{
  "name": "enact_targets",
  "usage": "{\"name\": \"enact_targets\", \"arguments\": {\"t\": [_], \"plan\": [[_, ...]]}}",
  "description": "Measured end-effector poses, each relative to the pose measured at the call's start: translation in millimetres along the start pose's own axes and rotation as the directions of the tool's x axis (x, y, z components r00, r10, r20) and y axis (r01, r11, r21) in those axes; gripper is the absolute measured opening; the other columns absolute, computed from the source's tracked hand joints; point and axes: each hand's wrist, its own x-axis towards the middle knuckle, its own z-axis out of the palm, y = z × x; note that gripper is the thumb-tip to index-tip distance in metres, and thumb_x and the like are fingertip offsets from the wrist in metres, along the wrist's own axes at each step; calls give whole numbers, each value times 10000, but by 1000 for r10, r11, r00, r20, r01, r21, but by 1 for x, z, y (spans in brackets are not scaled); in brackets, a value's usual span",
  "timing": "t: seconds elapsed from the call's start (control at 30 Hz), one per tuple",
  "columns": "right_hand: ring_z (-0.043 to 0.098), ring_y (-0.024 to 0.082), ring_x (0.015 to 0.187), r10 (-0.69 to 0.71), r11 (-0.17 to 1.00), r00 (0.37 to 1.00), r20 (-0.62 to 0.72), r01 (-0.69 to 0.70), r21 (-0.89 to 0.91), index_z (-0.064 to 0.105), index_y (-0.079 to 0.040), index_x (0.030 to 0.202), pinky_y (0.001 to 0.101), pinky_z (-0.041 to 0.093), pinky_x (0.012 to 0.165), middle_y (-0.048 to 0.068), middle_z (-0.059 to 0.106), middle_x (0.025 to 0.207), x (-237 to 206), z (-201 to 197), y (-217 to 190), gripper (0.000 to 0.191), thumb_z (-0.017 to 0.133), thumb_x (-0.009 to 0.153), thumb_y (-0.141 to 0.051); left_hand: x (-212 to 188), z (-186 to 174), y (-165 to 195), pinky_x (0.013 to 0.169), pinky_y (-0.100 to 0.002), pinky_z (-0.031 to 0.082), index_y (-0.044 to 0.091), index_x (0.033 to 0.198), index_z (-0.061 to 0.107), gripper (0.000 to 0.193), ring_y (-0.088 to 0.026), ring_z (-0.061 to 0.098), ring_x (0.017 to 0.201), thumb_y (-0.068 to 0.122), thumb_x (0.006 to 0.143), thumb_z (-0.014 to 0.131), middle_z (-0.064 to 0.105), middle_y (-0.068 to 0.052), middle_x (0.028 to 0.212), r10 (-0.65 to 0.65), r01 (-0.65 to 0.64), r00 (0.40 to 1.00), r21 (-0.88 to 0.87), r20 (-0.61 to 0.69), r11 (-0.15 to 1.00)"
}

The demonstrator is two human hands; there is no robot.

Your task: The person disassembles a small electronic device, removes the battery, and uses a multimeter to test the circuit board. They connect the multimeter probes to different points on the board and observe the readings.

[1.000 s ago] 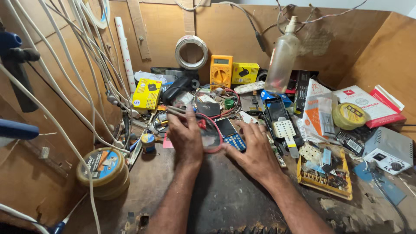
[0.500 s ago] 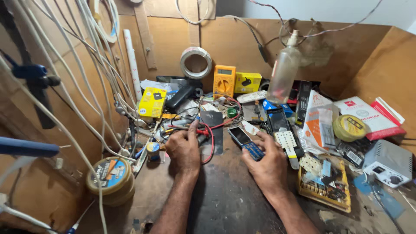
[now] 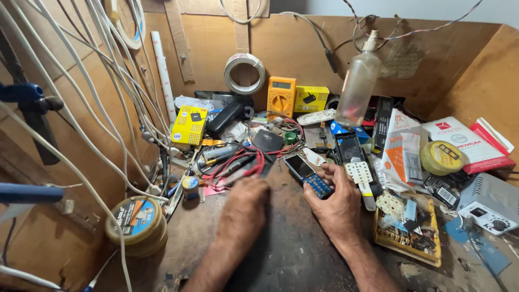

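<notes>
Phone: a small keypad phone [image 3: 308,176] with a dark screen and blue keys is held at its lower end by the right hand [image 3: 338,203], its screen end pointing away toward the back of the bench [image 3: 292,254].
Right hand: closed around the phone's keypad end, thumb laid over the keys.
Left hand: the left hand [image 3: 246,203] is seen from the back, resting just left of the phone and apart from it; what its fingers grip, if anything, cannot be told.
Red leads: red test leads [image 3: 238,162] lie just beyond the left hand's fingertips.
Remote casing: a dark open casing [image 3: 351,151] with a white keypad sheet lies just beyond the right hand.
Yellow tray: a tray of small parts [image 3: 408,230] sits to the right of the right hand.
Multimeter: a yellow multimeter [image 3: 281,97] is propped well beyond both hands against the back wall.
Tape rolls: a stack of tape rolls [image 3: 136,224] stands well left of the left hand.
</notes>
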Motion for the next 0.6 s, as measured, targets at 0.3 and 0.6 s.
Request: {"name": "enact_targets", "arguments": {"t": [0.3, 0.6], "plan": [[752, 246, 900, 27, 1000, 999, -20, -26, 12, 639, -25, 1138, 385, 587, 805, 124, 761, 992, 0, 2, 0, 472, 841, 739, -179, 11, 24, 10, 831, -472, 494, 34, 907, 677, 67, -361, 600, 926, 45, 843, 693, 648, -153, 907, -59, 57, 995, -22, -82, 998], [751, 244, 907, 53, 999, 999, -8, -53, -5, 642, -32, 1125, 377, 585, 800, 116, 765, 979, 1, 1, -2, 460, 844, 732, -158, 19, 53, 4, 771, -500, 489, 16, 936, 601, 187, -387, 582, 924, 26, 785, 712, 588, -189, 967, -110, 110, 994, 151, -7, 982]]}}
